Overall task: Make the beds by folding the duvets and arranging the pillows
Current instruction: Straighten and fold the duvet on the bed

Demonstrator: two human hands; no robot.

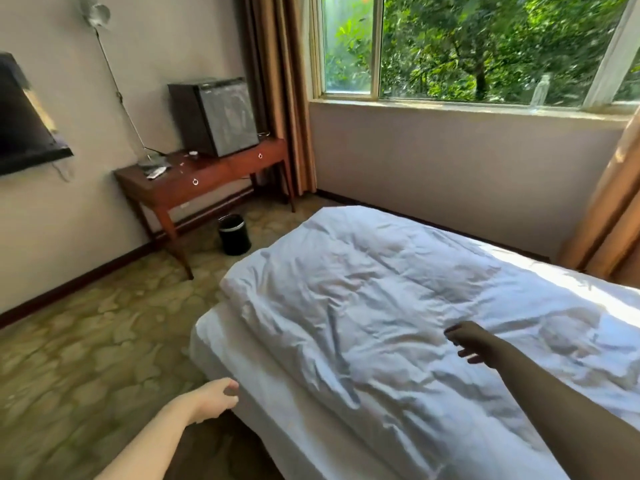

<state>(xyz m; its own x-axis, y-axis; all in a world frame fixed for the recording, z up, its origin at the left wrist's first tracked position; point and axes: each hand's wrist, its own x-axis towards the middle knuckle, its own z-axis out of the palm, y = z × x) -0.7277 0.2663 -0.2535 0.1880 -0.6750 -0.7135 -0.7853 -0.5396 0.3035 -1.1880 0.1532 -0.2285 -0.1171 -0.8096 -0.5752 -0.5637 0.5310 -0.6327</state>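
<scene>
Patterned carpet (86, 341) is seen at 8 o'clock, with a wooden table (207, 174) at 10 o'clock and a window (450, 46) at 1 o'clock. A rumpled white duvet (363, 299) is spread over the bed (249, 382), from centre out to 4 o'clock. The right grip (474, 344) is held over the duvet at 4 o'clock, fingers loosely spread, nothing pinched. The left grip (216, 398) is held just off the bed's edge at 7 o'clock, fingers loosely curled, nothing held.

White duvet (398, 306) on the near bed; reddish-brown desk (207, 178) far left; black bin (234, 234); olive mottled carpet (86, 341); tan curtains (277, 81).
</scene>
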